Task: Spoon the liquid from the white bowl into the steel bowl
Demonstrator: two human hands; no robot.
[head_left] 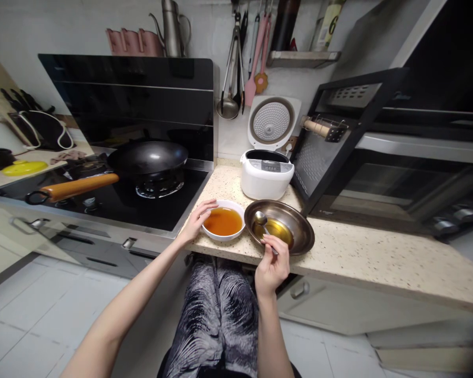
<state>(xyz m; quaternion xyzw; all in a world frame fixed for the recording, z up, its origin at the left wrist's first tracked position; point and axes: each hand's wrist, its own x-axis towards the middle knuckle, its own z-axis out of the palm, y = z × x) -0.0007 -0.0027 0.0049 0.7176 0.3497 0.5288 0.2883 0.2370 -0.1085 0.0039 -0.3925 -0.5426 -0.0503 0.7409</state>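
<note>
A white bowl (pixel 238 211) of orange-red liquid stands at the counter's front edge. My left hand (pixel 198 219) is at its left rim, fingers curved along the edge and holding it. Just to the right sits a wide metal bowl (pixel 302 227) with yellowish, oil-like liquid in the bottom. My right hand (pixel 274 262) pinches the handle of a metal spoon (pixel 261 218), whose head is over the left part of the metal bowl. Whether the spoon touches the liquid I cannot tell.
Behind the bowls is a white rice cooker (pixel 266 181) with its lid raised. A black wok (pixel 150 157) with a wooden handle rests on the stove (pixel 173 210) at left. An oven (pixel 402 184) stands at right. Utensils (pixel 236 68) hang on the wall.
</note>
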